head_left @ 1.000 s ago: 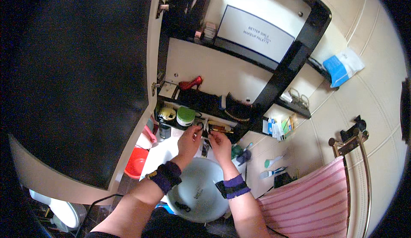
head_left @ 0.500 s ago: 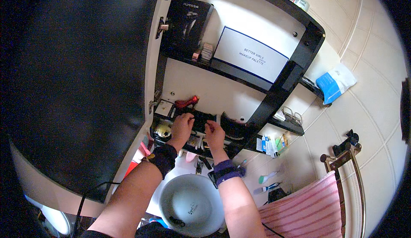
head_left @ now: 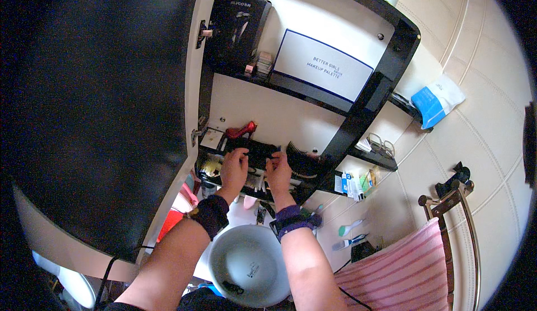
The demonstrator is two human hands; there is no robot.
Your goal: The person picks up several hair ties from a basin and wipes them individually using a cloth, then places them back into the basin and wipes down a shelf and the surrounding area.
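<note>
Both hands are at the lower shelf of a black cabinet, by a dark, flat thing [head_left: 256, 150] whose kind I cannot make out. My left hand [head_left: 235, 171] has its bent fingers at that thing's left front edge. At its right end, my right hand [head_left: 278, 172] grips with curled fingers, thumb toward the left hand. Behind the left hand sits a shiny red high-heeled shoe ornament [head_left: 241, 131]. A black comb [head_left: 302, 157] with long teeth leans right of my right hand. Small items, partly hidden by the hands, fill the level below.
The open cabinet door [head_left: 106, 115] stands at left. On the upper shelf are a white palette box [head_left: 323, 67] and a black box [head_left: 238, 34]. A grey basin [head_left: 249, 263] lies below my arms. Glasses [head_left: 381, 145] and a pink striped towel [head_left: 403, 274] are at right.
The view has shifted slightly, so the cabinet sits a little further left. Between my hands, the dark thing shows further back on the shelf, and my fingers have loosened a little.
</note>
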